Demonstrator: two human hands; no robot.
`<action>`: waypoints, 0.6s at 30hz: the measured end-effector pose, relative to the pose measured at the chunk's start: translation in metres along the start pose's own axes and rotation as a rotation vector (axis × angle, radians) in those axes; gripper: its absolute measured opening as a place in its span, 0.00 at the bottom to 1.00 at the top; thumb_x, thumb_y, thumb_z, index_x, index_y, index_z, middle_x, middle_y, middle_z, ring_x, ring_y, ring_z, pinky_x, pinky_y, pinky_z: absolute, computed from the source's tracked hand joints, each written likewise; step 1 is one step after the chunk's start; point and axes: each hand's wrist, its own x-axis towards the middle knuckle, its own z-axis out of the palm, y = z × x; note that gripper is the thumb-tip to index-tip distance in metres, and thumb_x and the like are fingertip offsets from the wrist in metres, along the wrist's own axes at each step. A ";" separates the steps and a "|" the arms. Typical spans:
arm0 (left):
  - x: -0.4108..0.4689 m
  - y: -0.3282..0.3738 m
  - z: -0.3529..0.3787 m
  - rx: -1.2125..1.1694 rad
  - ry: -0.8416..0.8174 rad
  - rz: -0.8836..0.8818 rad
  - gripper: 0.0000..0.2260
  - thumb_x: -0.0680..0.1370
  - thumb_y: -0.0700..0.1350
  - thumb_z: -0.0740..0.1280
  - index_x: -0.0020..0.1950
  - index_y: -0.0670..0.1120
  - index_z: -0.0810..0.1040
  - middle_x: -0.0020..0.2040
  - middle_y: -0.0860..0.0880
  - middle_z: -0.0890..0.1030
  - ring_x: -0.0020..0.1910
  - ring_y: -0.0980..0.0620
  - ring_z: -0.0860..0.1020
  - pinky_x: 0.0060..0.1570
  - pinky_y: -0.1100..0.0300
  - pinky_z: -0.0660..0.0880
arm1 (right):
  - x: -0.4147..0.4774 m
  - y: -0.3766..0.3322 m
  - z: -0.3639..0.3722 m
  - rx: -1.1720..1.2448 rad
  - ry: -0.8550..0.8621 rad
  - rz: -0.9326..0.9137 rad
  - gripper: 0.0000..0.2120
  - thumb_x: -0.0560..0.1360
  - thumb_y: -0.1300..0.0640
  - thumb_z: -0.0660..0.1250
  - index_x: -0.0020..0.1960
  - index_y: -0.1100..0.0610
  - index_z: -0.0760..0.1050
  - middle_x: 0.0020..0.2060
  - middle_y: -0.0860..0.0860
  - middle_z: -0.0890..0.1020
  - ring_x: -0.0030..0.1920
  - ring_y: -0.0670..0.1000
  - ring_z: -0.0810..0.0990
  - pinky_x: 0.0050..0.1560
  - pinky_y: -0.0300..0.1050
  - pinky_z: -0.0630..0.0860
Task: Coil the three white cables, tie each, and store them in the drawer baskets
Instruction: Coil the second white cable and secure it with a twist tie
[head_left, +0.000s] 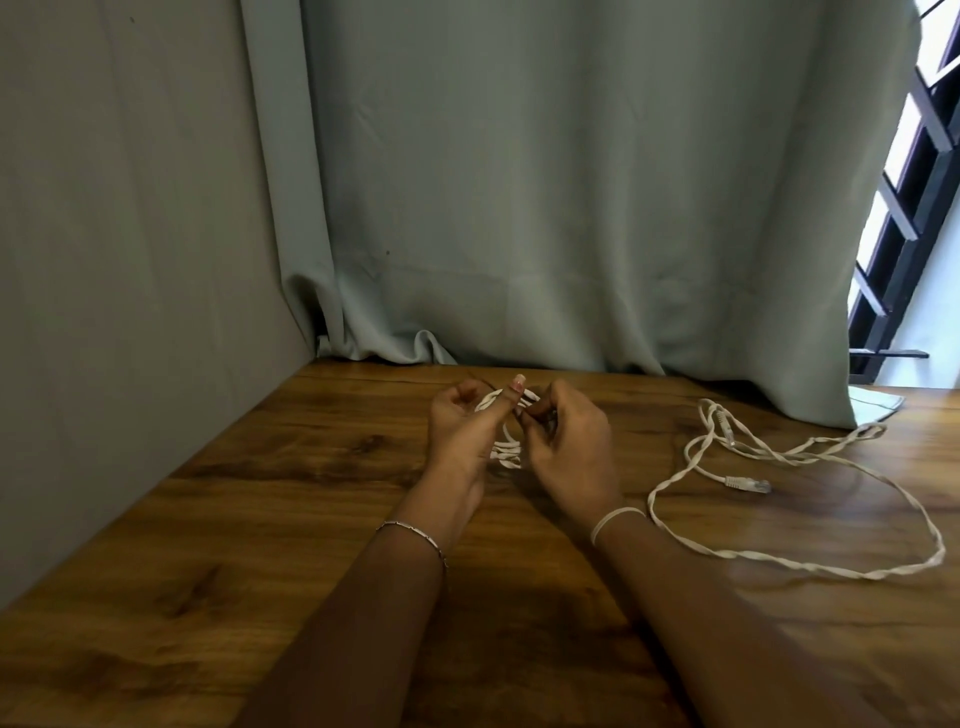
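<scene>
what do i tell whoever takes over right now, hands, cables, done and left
Left hand grips the coiled cable.
Right hand pinches the top of that coil.
Loose cable lies uncoiled on the table to the right.
White band on the right wrist.
Done: one coil wound; tied or not, cannot tell.
Left: tie it, coil and tie the rest, store everything; drawer baskets not in view.

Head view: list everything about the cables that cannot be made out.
- Coiled white cable: head view, mostly covered by the left hand and right hand gripping it; whether it is tied cannot be told.
- Loose white cable on the table: head view, strands twist together; one cable or two cannot be told.
- Drawer baskets: head view, outside the frame.
</scene>
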 end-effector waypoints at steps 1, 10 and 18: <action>-0.001 0.002 0.000 -0.033 -0.022 -0.024 0.13 0.69 0.40 0.77 0.47 0.43 0.75 0.45 0.43 0.83 0.45 0.45 0.82 0.53 0.49 0.78 | 0.000 0.000 0.000 -0.017 -0.002 -0.011 0.15 0.72 0.64 0.71 0.38 0.50 0.66 0.33 0.40 0.70 0.35 0.40 0.70 0.34 0.30 0.63; -0.001 0.004 -0.004 -0.018 -0.107 -0.107 0.12 0.73 0.38 0.73 0.56 0.41 0.81 0.49 0.41 0.85 0.43 0.48 0.84 0.45 0.57 0.81 | -0.001 0.006 0.002 -0.057 -0.022 -0.081 0.09 0.72 0.64 0.71 0.41 0.55 0.71 0.37 0.47 0.77 0.37 0.46 0.73 0.37 0.35 0.67; 0.002 -0.004 -0.003 0.085 -0.034 -0.041 0.04 0.76 0.42 0.70 0.50 0.47 0.82 0.50 0.41 0.84 0.52 0.41 0.82 0.55 0.46 0.79 | 0.005 0.008 0.003 0.233 0.018 0.183 0.10 0.67 0.59 0.77 0.37 0.49 0.77 0.34 0.43 0.81 0.38 0.41 0.79 0.41 0.35 0.75</action>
